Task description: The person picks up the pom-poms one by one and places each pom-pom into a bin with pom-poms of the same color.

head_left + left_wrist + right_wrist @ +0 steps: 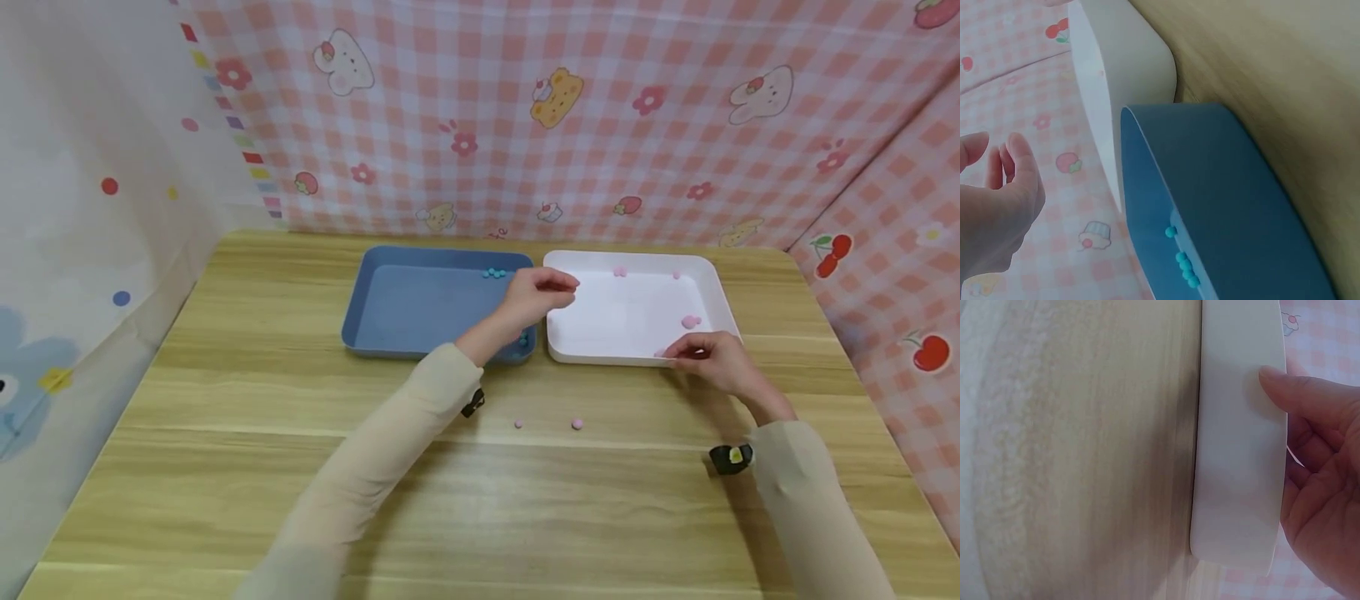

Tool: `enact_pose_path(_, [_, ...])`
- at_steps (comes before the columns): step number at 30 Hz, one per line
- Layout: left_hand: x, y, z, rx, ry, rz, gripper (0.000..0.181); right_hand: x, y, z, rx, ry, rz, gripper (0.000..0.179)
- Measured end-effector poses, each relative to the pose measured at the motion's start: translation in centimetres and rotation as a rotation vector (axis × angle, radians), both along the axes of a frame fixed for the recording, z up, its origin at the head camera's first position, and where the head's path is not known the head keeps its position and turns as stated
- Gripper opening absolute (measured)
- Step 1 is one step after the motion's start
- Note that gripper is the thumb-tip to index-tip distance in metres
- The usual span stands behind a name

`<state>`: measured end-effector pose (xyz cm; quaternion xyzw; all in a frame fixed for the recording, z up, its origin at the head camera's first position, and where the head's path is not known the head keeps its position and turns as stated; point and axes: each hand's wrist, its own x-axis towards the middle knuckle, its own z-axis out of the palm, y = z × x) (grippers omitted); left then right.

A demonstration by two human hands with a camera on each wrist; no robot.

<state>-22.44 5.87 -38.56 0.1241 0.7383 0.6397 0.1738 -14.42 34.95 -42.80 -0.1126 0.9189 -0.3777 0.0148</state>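
My left hand (534, 296) hovers over the neighbouring sides of the blue tray (427, 308) and the white tray (622, 317). In the left wrist view its thumb and loosely bent fingers stand apart, and I see nothing between them. The right hand (712, 360) grips the white tray's near wall toward its right end. The right wrist view shows the thumb on the outer face of this wall (1241, 462), while the fingers go over the rim, their tips hidden. Small pink beads (691, 322) lie scattered inside the white tray.
Turquoise beads (495, 273) sit in the blue tray's far right corner, others (523, 338) in its near right corner. Two loose pink pieces, one small (518, 424) and one larger (577, 424), lie on the wooden table (247, 400) before the trays. A checked cloth (495, 100) hangs behind.
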Motion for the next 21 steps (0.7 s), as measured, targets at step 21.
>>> enact_pose_path(21, [7.5,-5.7,-3.6,-0.061,0.048,-0.298,0.022,0.2,-0.3,0.2,-0.037,0.034,0.028,0.005])
